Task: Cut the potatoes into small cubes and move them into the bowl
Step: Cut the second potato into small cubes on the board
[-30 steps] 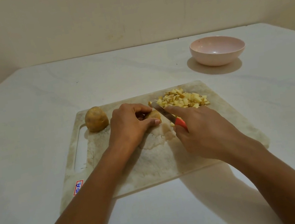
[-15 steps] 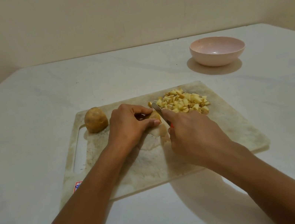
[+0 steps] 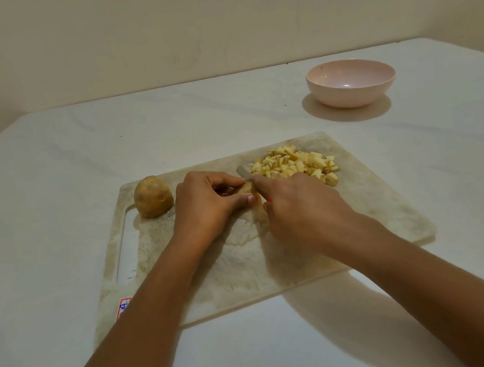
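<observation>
On the cutting board, the potato piece and knife are mostly hidden. The left hand pinches the piece; the right hand grips the knife.

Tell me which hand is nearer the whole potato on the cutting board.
Left. The left hand sits just right of the whole potato, apart from it, holding a potato piece. The right hand grips the knife farther right, beyond the left hand.

Bowl behind board (cubes right, potato left).
</observation>
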